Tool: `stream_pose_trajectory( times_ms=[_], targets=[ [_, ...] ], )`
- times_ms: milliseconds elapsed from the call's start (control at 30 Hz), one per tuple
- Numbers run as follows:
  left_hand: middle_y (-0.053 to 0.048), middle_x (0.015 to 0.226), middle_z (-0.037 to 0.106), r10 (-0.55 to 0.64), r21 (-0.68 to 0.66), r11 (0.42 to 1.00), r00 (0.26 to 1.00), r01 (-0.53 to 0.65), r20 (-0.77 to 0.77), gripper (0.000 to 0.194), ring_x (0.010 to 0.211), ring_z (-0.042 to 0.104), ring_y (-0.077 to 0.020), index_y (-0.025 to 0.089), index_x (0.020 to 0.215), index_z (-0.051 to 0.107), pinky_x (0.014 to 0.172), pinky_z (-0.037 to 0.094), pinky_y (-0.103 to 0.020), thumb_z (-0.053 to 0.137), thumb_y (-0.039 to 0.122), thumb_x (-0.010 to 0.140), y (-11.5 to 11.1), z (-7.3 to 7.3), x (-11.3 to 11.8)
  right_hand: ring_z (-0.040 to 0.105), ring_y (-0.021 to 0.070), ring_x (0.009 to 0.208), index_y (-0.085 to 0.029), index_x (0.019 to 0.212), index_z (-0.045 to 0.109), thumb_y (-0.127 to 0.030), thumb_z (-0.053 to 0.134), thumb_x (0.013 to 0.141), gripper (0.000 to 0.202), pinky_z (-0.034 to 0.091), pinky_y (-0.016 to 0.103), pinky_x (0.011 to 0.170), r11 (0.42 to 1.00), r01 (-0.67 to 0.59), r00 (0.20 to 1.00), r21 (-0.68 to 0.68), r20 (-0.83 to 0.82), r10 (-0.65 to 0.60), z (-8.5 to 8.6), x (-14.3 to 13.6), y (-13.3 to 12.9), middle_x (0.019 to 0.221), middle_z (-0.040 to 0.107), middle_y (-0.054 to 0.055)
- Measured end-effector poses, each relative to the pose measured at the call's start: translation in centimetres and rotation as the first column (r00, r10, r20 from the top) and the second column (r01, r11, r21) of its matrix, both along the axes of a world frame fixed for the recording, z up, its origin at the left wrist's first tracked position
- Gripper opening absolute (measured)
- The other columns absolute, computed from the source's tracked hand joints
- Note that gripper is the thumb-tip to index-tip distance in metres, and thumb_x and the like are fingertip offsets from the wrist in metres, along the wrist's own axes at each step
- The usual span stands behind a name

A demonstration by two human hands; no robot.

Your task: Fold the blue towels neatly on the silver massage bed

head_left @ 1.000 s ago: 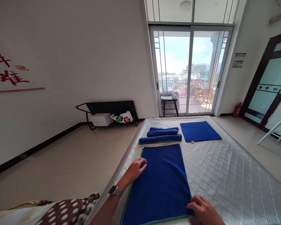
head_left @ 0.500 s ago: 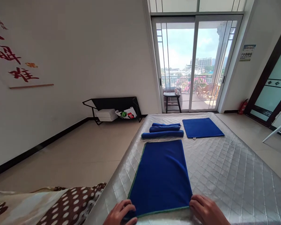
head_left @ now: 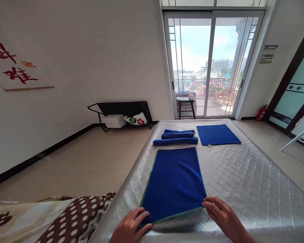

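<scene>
Mattress (head_left: 233,168) bears blue cloth (head_left: 176,182), fingers (head_left: 213,204) hiding near corners.

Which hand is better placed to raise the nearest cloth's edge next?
Probably the right hand: it pinches the blue cloth by its seemingly lifted near right corner; the left hand, more open, covers the left corner.

The left grip (head_left: 132,225) partly hides the near cloth (head_left: 176,182).

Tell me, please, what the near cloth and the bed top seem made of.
Near cloth: soft textile, matt, perhaps microfibre; it creases gently, without shine. Bed top: quilted, probably synthetic fabric, satiny; it shows silvery glare and diamond lines. Fibres are unclear.
</scene>
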State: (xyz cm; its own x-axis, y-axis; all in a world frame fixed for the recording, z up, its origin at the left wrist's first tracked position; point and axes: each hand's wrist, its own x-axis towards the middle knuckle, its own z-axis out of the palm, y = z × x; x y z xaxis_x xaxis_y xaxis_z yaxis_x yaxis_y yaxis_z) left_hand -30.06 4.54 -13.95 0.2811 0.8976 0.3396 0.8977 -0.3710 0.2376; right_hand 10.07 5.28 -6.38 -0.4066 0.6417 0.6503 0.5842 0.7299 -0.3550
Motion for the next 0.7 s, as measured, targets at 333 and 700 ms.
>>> stream_pose_trajectory(
  times_ms=[333, 700],
  targets=[
    [-0.001, 0.100, 0.079, 0.003, 0.068, 0.998, 1.000, -0.004, 0.015, 0.029, 0.089, 0.075, -0.0219, 0.034, 0.101, 0.076, 0.080, 0.062, -0.029, 0.049, 0.031, 0.092, -0.5, 0.6, 0.5, 0.069, 0.0115, 0.078, -0.021, 0.112, 0.065, -0.016, 0.049, 0.101, 0.020, 0.058, 0.023, 0.069, 0.983, -0.018, 1.000, 0.182, -0.003, 0.019, 5.5, -1.9, 3.2, 0.090, 0.073, 0.003],
    [0.006, 0.081, 0.078, 0.186, 0.265, 0.907, 0.876, -0.327, 0.444, 0.040, 0.073, 0.074, -0.0166, 0.035, 0.084, 0.077, 0.070, 0.059, -0.022, 0.057, 0.070, 0.083, -1.3, 14.3, 1.5, 0.070, 0.0116, 0.078, -0.023, 0.120, 0.064, -0.014, 0.058, 0.097, 0.025, 0.059, 0.024, 0.068, 0.937, 0.013, 0.998, 0.349, -0.055, 0.006, 12.5, 1.5, 2.2, 0.094, 0.074, 0.003]
  ],
)
